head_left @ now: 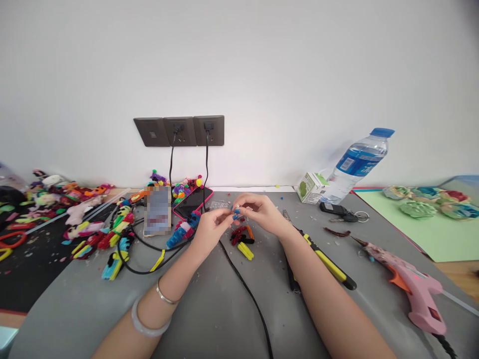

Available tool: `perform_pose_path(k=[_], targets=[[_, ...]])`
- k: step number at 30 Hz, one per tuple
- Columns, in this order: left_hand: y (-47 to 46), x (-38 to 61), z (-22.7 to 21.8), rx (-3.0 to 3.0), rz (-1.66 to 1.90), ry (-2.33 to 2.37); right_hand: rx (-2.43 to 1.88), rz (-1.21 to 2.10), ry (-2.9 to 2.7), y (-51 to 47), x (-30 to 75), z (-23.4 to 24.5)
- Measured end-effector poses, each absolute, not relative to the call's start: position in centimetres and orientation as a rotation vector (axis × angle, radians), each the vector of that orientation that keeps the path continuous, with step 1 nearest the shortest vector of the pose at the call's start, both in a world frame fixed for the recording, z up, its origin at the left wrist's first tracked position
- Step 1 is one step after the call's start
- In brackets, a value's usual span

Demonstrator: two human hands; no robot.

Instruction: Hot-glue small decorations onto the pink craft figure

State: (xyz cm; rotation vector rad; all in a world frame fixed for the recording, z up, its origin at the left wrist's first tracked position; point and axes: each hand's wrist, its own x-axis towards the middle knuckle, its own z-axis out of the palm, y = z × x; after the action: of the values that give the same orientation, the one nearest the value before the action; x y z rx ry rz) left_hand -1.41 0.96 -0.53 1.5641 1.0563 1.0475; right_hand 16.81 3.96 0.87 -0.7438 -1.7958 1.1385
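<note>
My left hand [214,227] and my right hand [261,212] meet fingertip to fingertip above the middle of the grey mat [224,309]. Both are closed in a pinch, and what lies between them is too small to name; a pale or clear bit shows there. Just below the fingers rests a small pipe-cleaner figure [245,239] in red, black, orange and yellow. Left of my left hand lies a blue pipe-cleaner piece [183,235]. Near my right forearm are yellow-and-black pliers [329,264], partly hidden by the arm.
A pink glue gun [407,281] lies at the right, below keys [342,212]. A water bottle [359,164] leans by a small carton [312,188]. Left are a phone [192,203], a black cable [247,289], many pipe-cleaner figures [84,207] and orange-handled scissors [13,240].
</note>
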Motion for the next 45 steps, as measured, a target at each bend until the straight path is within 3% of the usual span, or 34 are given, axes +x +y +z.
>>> perform_pose_path(k=[22, 38, 45], targets=[[0.8, -1.6, -0.3, 2.002, 1.028, 1.33, -0.91, 0.999, -1.77, 3.5, 15.9, 1.5], [-0.4, -0.7, -0.5, 2.009, 0.961, 1.187, -0.821, 1.322, -1.822, 4.1, 17.7, 1.2], [-0.3, -0.7, -0.7, 2.037, 0.945, 1.202, -0.788, 1.282, -1.882, 4.1, 18.2, 1.2]])
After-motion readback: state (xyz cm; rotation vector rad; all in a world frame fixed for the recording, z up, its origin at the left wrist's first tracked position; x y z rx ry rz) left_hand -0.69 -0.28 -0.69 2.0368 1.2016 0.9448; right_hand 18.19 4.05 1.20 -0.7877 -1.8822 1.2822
